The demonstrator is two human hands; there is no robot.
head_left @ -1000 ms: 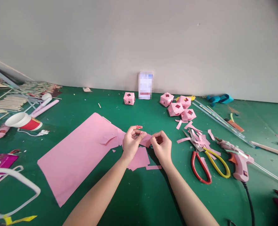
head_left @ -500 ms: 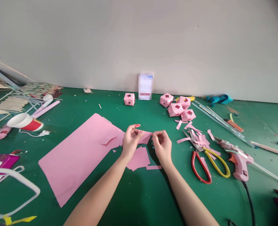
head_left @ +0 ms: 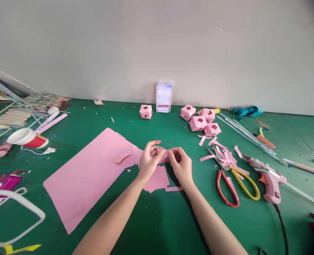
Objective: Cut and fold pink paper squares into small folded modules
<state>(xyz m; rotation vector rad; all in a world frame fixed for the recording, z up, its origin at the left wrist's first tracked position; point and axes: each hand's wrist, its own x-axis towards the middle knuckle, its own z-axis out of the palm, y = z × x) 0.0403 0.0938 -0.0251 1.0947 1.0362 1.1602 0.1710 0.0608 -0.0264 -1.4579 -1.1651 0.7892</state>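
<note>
Between both hands is a small piece of pink paper (head_left: 164,156). My left hand (head_left: 149,161) pinches its left side, thumb in front. Thumb and fingers of my right hand (head_left: 182,163) close on its right edge. Just beneath lie pink paper squares (head_left: 157,179) in a stack, with a narrow pink strip (head_left: 173,189) beside them. A large pink sheet (head_left: 89,177) spreads out to the left of my left hand. Farther back sit several folded pink paper balls (head_left: 198,123) with diamond-shaped holes, and one more pink paper ball (head_left: 145,112) stands apart.
Scissors (head_left: 227,177) with red and yellow handles lie right, over pink paper scraps (head_left: 230,157). Beyond them is a pink glue gun (head_left: 272,182) with a black cord. A phone (head_left: 164,97) leans against the wall. At left, a paper cup (head_left: 29,138) lies tipped near wooden sticks (head_left: 15,117).
My right hand has moved slightly left, closer to my left hand. The paper between them now shows as a narrower piece, gripped by both thumbs.
</note>
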